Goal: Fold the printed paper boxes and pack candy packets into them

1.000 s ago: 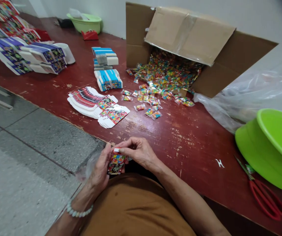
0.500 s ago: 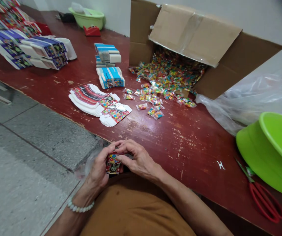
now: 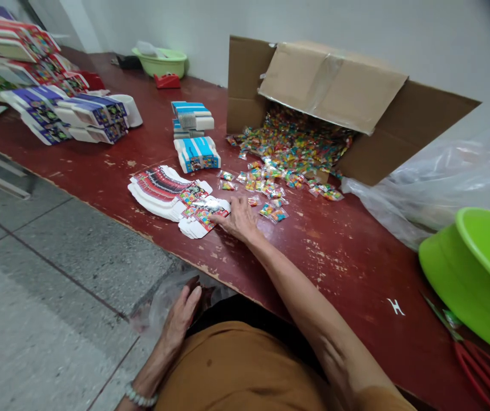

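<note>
My right hand (image 3: pixel 241 220) reaches over the table at the right end of a fanned row of flat, printed red-and-white cartons (image 3: pixel 159 191). Its thumb is stretched onto the nearest carton, fingers apart from it and beside a small wrapped candy (image 3: pixel 254 200). My left hand (image 3: pixel 181 315) is low at the table's front edge, by my lap, over a clear plastic bag (image 3: pixel 163 294). Its thumb and fingers look apart, with no box visible in them; part of the fingers is shaded. More wrapped candies (image 3: pixel 278 214) lie just right of my right hand.
A cardboard box (image 3: pixel 334 85) on its side spills many candies. Blue carton bundles (image 3: pixel 197 154) stand left of it, purple bundles (image 3: pixel 94 114) farther left. At right are a green basin (image 3: pixel 450 257), red-handled scissors (image 3: pixel 480 365) and plastic sheeting (image 3: pixel 407 182).
Both hands were together around a small printed box at my lap. Now the right hand has moved forward to the flat cartons, the left has lowered, and the box is out of sight.
</note>
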`<state>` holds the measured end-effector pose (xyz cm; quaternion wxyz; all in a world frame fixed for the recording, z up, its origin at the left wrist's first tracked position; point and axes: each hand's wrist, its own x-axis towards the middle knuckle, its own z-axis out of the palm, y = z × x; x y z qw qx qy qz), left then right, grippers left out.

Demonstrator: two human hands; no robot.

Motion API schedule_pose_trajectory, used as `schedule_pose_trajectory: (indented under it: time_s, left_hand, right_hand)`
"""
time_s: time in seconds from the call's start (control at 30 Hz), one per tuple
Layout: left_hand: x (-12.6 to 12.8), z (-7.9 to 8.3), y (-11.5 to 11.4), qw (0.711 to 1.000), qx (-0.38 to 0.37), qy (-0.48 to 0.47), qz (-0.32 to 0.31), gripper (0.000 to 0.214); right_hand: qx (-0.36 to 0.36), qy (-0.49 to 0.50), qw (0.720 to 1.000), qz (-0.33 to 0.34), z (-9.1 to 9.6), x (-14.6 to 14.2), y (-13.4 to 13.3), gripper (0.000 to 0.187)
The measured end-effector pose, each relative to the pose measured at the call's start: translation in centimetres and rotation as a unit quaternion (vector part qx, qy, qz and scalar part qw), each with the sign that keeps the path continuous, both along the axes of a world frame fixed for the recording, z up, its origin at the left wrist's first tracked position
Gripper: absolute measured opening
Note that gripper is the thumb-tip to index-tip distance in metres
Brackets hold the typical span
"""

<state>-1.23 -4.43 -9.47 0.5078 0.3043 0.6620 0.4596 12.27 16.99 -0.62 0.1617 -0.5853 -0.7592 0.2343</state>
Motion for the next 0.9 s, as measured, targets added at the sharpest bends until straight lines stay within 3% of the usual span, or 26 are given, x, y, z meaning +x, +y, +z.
schedule_pose_trajectory:
  time_s: [0.13, 0.2, 0.33, 0.4, 0.47, 0.57, 0.63, 0.7, 0.77, 0.9]
  left_hand:
    - [-0.7, 0.3, 0.2, 0.998, -0.005, 0.067, -0.006, 0.049]
    - [-1.2, 1.3, 0.1, 0.995, 0.01, 0.095, 0.0, 0.051]
    - [-2.4, 5.1, 0.2, 0.968, 0.114, 0.212, 0.071, 0.046]
    - [-2.8, 7.6, 0.9, 0.945, 0.177, 0.254, 0.102, 0.047]
    - [-2.8, 9.7, 2.0, 0.95, 0.219, 0.202, 0.095, 0.049]
    - [-1.6, 11.5, 3.6, 0.986, 0.156, -0.038, -0.052, 0.049]
    - [0.0, 11.8, 4.1, 0.96, 0.058, -0.199, -0.188, 0.051]
    - [1.5, 11.7, 4.0, 0.913, -0.004, -0.302, -0.274, 0.05]
    - [2.8, 11.5, 3.6, 0.891, -0.008, -0.349, -0.29, 0.047]
    - [3.8, 11.3, 3.2, 0.918, 0.027, -0.321, -0.231, 0.036]
  right_hand:
    - [-0.001, 0.009, 1.0, -0.02, -0.7, -0.6, -0.4, 0.064]
    - [-0.008, 0.089, 0.994, -0.062, -1.1, -0.5, -0.4, 0.06]
    - [-0.078, 0.339, 0.935, -0.073, -1.0, 0.9, -0.7, 0.022]
    - [-0.103, 0.397, 0.911, -0.034, -0.2, 2.2, -1.5, 0.017]
    - [-0.13, 0.452, 0.882, 0.037, 1.0, 3.6, -2.8, 0.021]
    - [-0.196, 0.514, 0.821, 0.152, 2.7, 5.3, -5.1, 0.028]
    - [-0.231, 0.51, 0.806, 0.191, 3.4, 5.8, -6.5, 0.029]
    - [-0.253, 0.504, 0.8, 0.206, 3.7, 6.1, -7.6, 0.029]
    - [-0.261, 0.506, 0.798, 0.198, 3.7, 6.3, -8.3, 0.03]
    - [-0.271, 0.527, 0.788, 0.167, 3.6, 6.5, -9.0, 0.035]
